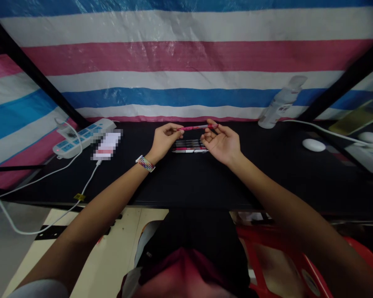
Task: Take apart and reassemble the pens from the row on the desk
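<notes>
A red pen [197,128] is held level above the black table, stretched between both hands. My left hand [166,138] pinches its left end between thumb and fingers. At the other end, the thumb and index finger of my right hand [222,140] close on the pen, palm turned up. Several dark pens [188,143] lie side by side on the table just below, and a white and red pen [189,150] is nearest to me in that row. My right hand's fingers partly cover the right ends of the row.
On the black table [195,186], a power strip [87,136] and a phone [108,145] with white cables lie left. A clear bottle [281,103] and a white mouse-shaped object [313,145] are right. A striped sheet [186,58] hangs behind; a red stool [267,256] stands below.
</notes>
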Tool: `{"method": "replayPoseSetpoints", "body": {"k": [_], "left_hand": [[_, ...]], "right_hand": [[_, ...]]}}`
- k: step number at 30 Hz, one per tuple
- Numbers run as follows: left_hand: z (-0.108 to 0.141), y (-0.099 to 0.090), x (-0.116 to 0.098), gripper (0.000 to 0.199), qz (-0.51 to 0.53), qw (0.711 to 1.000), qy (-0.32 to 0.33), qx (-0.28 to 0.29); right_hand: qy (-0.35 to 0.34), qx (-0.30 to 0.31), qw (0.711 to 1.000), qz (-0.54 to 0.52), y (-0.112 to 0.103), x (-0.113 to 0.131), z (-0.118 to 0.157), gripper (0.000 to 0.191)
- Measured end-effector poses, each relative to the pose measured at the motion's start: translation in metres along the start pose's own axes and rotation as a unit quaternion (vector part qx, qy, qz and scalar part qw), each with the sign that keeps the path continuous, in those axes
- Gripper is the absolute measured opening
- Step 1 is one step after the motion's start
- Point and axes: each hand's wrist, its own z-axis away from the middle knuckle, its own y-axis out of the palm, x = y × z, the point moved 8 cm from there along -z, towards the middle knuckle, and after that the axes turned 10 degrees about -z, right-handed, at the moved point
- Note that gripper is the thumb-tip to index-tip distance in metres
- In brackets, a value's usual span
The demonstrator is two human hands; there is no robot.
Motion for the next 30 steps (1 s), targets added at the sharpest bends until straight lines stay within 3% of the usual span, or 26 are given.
{"method": "replayPoseSetpoints", "body": {"k": [15, 21, 30], "left_hand": [[-0.0020, -0.0042, 0.0019, 0.019, -0.002, 1.000, -0.006, -0.009], [-0.0019, -0.0038, -0.0015, 0.019, -0.020, 1.000, 0.010, 0.001], [0.0043, 0.0028, -0.0042, 0.019, -0.018, 1.000, 0.001, 0.021]], "right_hand": [[-0.020, 0.019, 0.998, 0.047, 0.0002, -0.0018, -0.0044, 0.012], [-0.024, 0.014, 0.999, 0.039, -0.0023, -0.0011, -0.0065, 0.031], [-0.032, -0.008, 0.999, 0.011, -0.0037, 0.0005, -0.0066, 0.013]]}}
